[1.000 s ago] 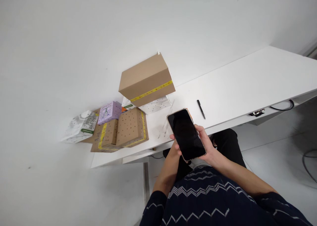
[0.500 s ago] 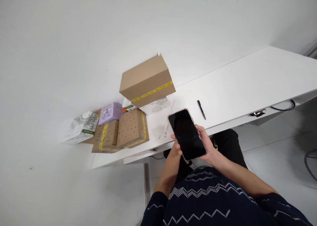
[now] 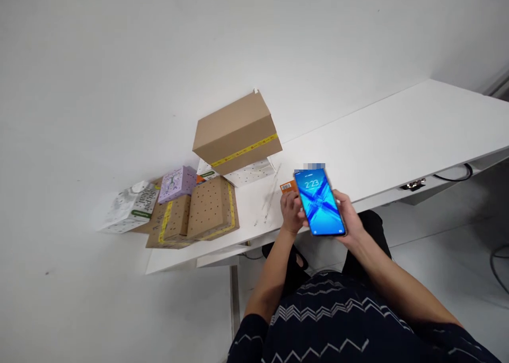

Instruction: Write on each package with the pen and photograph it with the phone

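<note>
A smartphone (image 3: 321, 201) with a lit blue lock screen lies in my right hand (image 3: 349, 219), whose fingers wrap round its right side and lower back. Some fingertips show at the phone's left edge. My left hand (image 3: 291, 212) is just left of the phone, its fingers curled at the lower edge of a small orange box (image 3: 286, 186) with a barcode label. The phone hides part of that box. My left fingertips are partly covered, but the hand looks closed on the box.
On the white table (image 3: 397, 135), a large cardboard box (image 3: 238, 135) sits atop a white box (image 3: 254, 171). Further left are dotted cardboard boxes (image 3: 210, 206), a purple box (image 3: 177, 184) and a white printed package (image 3: 133, 206). A black cable (image 3: 457, 176) hangs under the table edge.
The phone screen has gone from black to lit. Phone and right hand have moved right and slightly up. My left hand has moved up, the orange box has come into sight, and the pen is now hidden.
</note>
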Action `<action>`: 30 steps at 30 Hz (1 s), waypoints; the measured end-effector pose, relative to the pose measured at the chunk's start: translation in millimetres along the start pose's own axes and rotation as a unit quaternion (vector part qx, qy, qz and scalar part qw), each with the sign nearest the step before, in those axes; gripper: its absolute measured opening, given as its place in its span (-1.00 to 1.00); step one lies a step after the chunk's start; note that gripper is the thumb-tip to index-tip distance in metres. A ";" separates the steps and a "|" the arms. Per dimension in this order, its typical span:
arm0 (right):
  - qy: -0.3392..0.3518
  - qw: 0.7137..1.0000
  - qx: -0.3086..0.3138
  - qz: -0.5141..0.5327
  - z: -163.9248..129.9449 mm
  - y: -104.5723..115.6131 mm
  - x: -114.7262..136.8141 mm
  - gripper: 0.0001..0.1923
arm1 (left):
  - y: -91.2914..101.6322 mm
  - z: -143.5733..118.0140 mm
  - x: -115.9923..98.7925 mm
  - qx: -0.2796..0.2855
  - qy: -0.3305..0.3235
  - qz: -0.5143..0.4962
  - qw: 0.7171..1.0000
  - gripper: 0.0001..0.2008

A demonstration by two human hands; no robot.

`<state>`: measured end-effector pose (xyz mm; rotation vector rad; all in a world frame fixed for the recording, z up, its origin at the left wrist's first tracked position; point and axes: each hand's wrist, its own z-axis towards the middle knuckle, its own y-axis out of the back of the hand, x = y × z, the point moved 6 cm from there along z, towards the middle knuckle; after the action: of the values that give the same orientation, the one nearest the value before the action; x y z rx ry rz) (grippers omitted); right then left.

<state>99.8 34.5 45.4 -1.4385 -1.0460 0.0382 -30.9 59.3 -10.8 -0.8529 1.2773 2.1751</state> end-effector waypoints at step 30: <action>0.152 0.739 -0.085 -0.650 57.2 88.0 88.5 -0.16 | 14.3 -15.7 53.7 0.018 -0.012 0.035 0.999 -0.66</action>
<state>165.9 150.1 11.7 -0.5432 -1.5807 -1.2906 -73.4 43.5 -46.5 -0.7764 1.3494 2.2024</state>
